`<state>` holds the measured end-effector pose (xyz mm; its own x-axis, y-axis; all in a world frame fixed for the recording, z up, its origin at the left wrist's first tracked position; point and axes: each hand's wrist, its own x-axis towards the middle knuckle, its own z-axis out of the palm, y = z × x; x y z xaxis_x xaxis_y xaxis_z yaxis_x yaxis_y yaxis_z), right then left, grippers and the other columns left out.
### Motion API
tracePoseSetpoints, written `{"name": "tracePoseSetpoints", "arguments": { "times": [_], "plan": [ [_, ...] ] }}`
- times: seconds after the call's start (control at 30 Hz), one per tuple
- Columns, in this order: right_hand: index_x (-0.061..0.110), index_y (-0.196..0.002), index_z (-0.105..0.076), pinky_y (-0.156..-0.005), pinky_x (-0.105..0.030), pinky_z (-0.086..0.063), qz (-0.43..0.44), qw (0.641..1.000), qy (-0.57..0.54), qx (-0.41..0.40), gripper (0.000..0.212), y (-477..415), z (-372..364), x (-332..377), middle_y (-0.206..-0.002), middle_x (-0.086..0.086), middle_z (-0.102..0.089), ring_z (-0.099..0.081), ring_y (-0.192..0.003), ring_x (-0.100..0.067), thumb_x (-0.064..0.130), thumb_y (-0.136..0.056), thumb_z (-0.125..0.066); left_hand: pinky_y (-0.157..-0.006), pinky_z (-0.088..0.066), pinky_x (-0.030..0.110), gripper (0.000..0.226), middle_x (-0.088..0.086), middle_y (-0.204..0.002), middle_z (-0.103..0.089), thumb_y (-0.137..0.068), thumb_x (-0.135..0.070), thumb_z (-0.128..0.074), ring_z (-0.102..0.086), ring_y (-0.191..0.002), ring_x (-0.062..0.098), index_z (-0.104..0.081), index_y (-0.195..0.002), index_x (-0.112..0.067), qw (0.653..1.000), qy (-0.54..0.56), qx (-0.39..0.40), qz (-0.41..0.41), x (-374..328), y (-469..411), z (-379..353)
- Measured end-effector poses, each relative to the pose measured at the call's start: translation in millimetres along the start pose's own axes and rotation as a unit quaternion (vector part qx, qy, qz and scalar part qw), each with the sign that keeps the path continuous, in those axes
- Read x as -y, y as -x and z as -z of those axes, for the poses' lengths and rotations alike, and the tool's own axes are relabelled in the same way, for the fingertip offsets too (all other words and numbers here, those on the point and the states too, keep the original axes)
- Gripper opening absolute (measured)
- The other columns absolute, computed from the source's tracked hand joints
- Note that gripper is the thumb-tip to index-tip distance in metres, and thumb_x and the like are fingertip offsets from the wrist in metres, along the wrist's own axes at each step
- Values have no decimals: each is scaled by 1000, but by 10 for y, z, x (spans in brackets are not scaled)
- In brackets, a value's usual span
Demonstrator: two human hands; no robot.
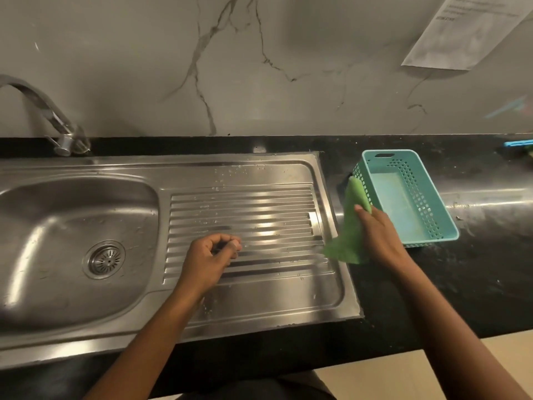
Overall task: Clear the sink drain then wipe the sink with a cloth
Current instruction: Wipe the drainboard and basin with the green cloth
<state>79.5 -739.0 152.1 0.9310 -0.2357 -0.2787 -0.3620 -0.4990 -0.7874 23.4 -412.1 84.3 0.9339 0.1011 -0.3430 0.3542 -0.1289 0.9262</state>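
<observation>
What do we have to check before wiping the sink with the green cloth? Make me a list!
1. Green cloth gripped in the right hand: ok.
2. Round metal drain strainer free of scraps: ok, none visible.
3. Stainless steel sink basin has no dishes in it: ok.
4. Left hand free to help: cannot tell. Its fingers are curled and may pinch something small.
5. Ribbed steel drainboard dry: not ok, water drops sit on it.

Brushed stainless-steel sink (72,226), glossy, ribbed drainboard (245,215). Green cloth (350,223), soft, matt. Teal perforated plastic basket (432,197), smooth. Black stone surface (476,269), speckled, shiny. White marble-look wall (259,67).
</observation>
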Motion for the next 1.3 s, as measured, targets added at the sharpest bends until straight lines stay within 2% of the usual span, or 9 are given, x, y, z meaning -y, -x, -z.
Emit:
{"name": "tracePoseSetpoints", "arguments": {
  "times": [0.07, 0.1, 0.2, 0.3, 0.4, 0.67, 0.87, 0.97, 1.3],
  "plan": [
    [22, -118, -62, -71, -36, -52, 73, 992, 105, 24, 25, -79, -247, -21, -98, -8, -71, -67, -86, -31, 33, -111, -42, -86, -63, 37, 12, 0, -95, -82, -99, -22, -70, -77, -94, 19, -81, -101, -26, 1000, 1, -7, 4, 24, -4, 93],
    [23, -139, -55, -86, -40, -54, 99, 981, 158, 44, 33, -101, -399, -45, -121, -12, -71, -68, -105, -34, 33, -111, -41, -84, -63, 34, 12, 0, -95, -82, -99, -22, -69, -78, -94, 18, -81, -101, -26, 1000, 0, -11, 4, 35, -1, 139],
    [13, -165, -24, -128, -49, -19, 123, 935, 315, 108, 59, -116, -933, -277, -171, -17, -23, -25, -157, -35, 36, -111, -37, -82, -62, 30, 13, -3, -95, -82, -100, -21, -69, -78, -93, 16, -81, -102, -26, 1000, 0, -21, 5, 52, 6, 277],
    [17, -168, 1, -129, -57, 4, 82, 922, 367, 92, 70, 15, -1484, -438, -174, -15, 7, 8, -161, -34, 51, -110, -19, -85, -62, 36, 12, -3, -95, -83, -100, -22, -69, -78, -92, 15, -81, -104, -23, 999, 4, -33, 8, 63, 18, 423],
    [21, -166, 12, -128, -58, 9, 83, 934, 342, 65, 73, 199, -1989, -362, -172, -11, 19, 20, -159, -32, 59, -107, -7, -84, -62, 35, 12, -1, -96, -83, -99, -21, -70, -79, -90, 15, -81, -104, -21, 999, 12, -52, 5, 66, 22, 580],
    [17, -168, -5, -129, -53, 10, 234, 883, 359, 192, 70, 746, -3129, 161, -175, -14, 4, 14, -161, -33, 46, -106, -23, -68, -59, 18, 11, -1, -89, -84, -98, -10, -70, -79, -81, 9, -79, -96, -16, 995, 45, -84, -9, 39, 7, 846],
    [15, -164, -24, -131, -52, -1, 393, 789, 385, 274, 64, 853, -3237, 200, -173, -12, -19, -5, -162, -30, 45, -108, -30, -75, -61, 28, 11, 6, -91, -83, -98, -11, -71, -80, -87, 17, -78, -94, -17, 992, 55, -116, 0, 47, 11, 955],
    [25, -166, -20, -131, -45, -7, 444, 755, 401, 268, 64, 709, -2872, -9, -175, -2, -16, -11, -162, -21, 47, -108, -35, -76, -61, 31, 11, 9, -94, -83, -99, -11, -69, -79, -85, 16, -78, -96, -14, 992, 50, -112, -3, 43, 6, 975],
    [31, -167, -2, -131, -43, -3, 318, 820, 435, 194, 62, 319, -1795, -521, -175, 8, 2, 7, -162, -12, 49, -112, -23, -82, -60, 34, 11, 7, -96, -82, -101, -11, -67, -76, -90, 22, -78, -103, -10, 993, 47, -109, 7, -5, 40, 1140]
  ]
}}
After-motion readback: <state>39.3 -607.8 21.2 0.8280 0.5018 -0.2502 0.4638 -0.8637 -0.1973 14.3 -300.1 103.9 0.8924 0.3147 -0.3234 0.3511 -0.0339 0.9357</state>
